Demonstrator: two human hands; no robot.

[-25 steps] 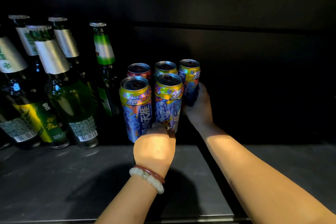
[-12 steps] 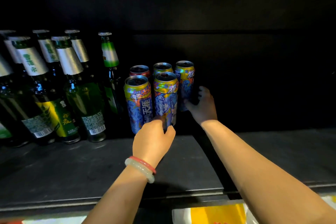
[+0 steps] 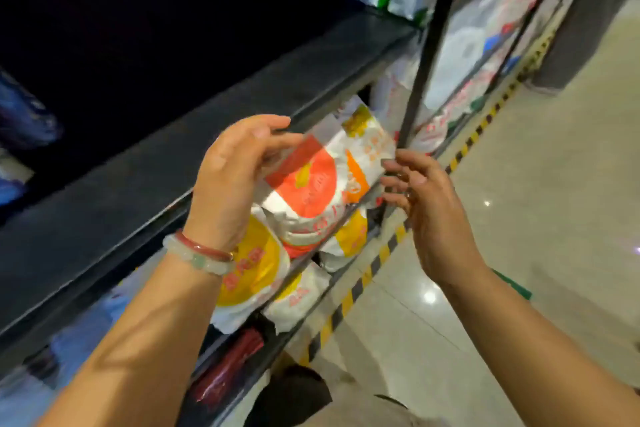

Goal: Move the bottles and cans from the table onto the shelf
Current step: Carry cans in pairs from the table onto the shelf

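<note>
Both our hands were out in front of the shelf (image 3: 242,135) and held nothing. Our left hand (image 3: 235,170), with bracelets (image 3: 199,253) at the wrist, hung at about 10 o'clock from centre, fingers loosely spread and relaxed. Our right hand (image 3: 426,208) sat at about 3 o'clock, fingers loosely curled, palm turned toward the left one. Neither touched anything that we could make out.

No bottles, cans or table showed in this view, so we could not tell where they stood or how many remained. The dark shelf board ran from 8 o'clock up to 1 o'clock; the part in view was bare, and its back was too dark to read. Under it lay white bags (image 3: 311,191) with orange and yellow prints. With empty hands, we judged ourselves between loads, likely turning for more.
</note>
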